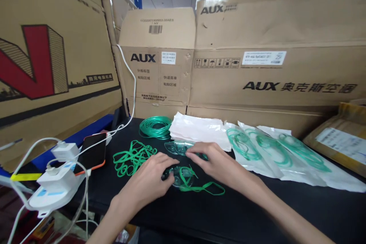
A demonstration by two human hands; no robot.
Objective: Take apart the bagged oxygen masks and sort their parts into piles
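My left hand [158, 173] is at the left end of a clear oxygen mask [178, 179] lying on the black tabletop, thumb and forefinger curled round its edge. A green elastic strap [211, 187] lies over this mask and loops out to the right. Just behind it is a second clear mask [174, 148]. My right hand [210, 158] has its thumb and fingers pinched at that mask's right part, which the fingers partly hide. To the left of my left hand lies a tangled pile of green elastic straps [130, 160].
Behind the masks are a coil of green tubing [156, 127] and a stack of white bags [197, 126]. Bagged tubing sets [265, 146] lie to the right, near a taped carton [340, 137]. A phone [93, 150], white chargers [57, 177] and cables stand left. Cardboard [160, 68] walls the back.
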